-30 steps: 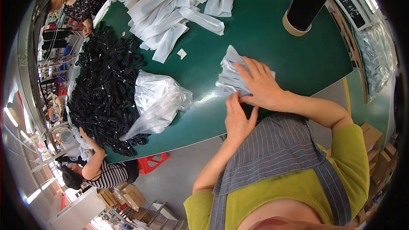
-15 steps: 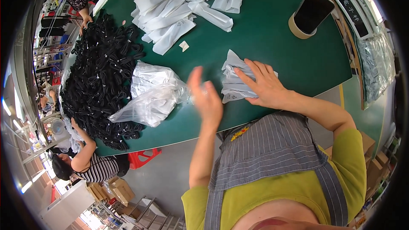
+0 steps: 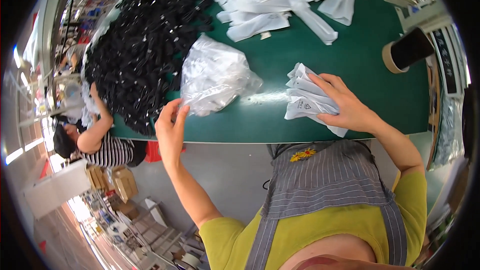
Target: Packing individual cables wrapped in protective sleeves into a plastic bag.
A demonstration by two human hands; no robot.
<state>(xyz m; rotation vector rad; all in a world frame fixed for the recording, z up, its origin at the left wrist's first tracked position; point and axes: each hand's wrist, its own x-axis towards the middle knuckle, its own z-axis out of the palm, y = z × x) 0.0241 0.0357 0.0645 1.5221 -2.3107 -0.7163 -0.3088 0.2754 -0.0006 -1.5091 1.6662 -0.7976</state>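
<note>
Blk cords [image 3: 142, 52] blurry afaict; wht pouches [image 3: 272, 5] cut @ top

Right hand [image 3: 348, 107] on white pouches [image 3: 306, 99], left hand [image 3: 170, 129] at bag [image 3: 215, 77]

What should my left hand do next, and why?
Probably take a firm pinch on the clear bag at its left edge: your left hand is right there, though whether it grips the film is unclear, while your right hand holds the gathered white sleeves, apart from the bag.

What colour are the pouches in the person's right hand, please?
The pouches are whitish, with small dark printed marks, best seen in the head view.
</note>
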